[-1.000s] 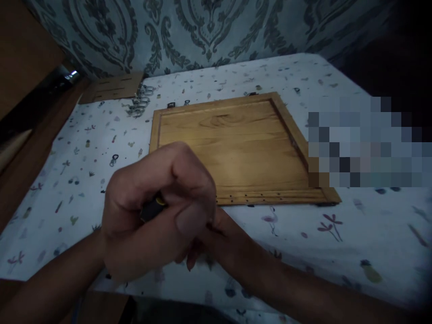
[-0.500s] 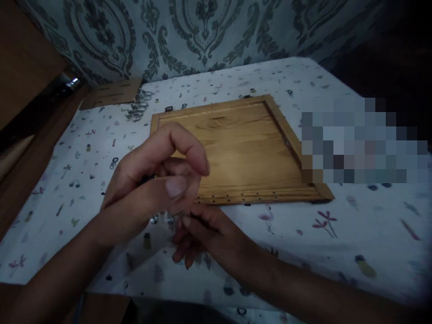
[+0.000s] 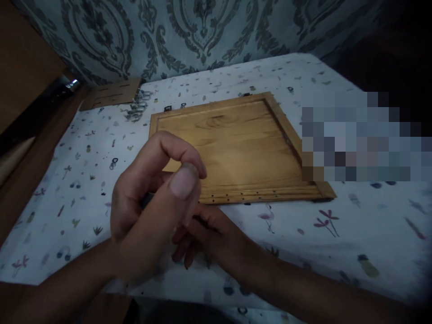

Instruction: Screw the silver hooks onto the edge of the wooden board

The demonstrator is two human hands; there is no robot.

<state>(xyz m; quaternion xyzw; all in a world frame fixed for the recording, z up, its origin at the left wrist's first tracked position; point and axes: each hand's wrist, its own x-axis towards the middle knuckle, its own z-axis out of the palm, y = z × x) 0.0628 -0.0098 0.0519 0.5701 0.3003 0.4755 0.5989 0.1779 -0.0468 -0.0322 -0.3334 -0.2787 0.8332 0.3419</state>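
Observation:
My left hand [image 3: 155, 193] is raised in front of the wooden panel [image 3: 236, 148], its thumb and fingers curled together. A small dark patch shows in the gap behind its thumb; what the hand holds, if anything, I cannot make out. Just beyond and below it, my right hand [image 3: 216, 238] is by the panel's near edge with thumb and forefinger pressed together and the other fingers loosely bent. Its fingertips are partly hidden behind the left hand, so anything pinched there does not show. Rows of small dark holes run along the panel's near edge.
A patterned white cloth [image 3: 297, 243] covers the table. Behind the panel at left lie several metal rings or hooks [image 3: 138, 105] beside a slotted brown cardboard sheet [image 3: 110, 94]. Wooden furniture [image 3: 30, 81] stands at left, and a blurred-out patch covers the right side.
My left hand has rolled, its thumb now pointing more upward, and covers the small silvery metal pieces seen below it before. My right hand has hardly moved.

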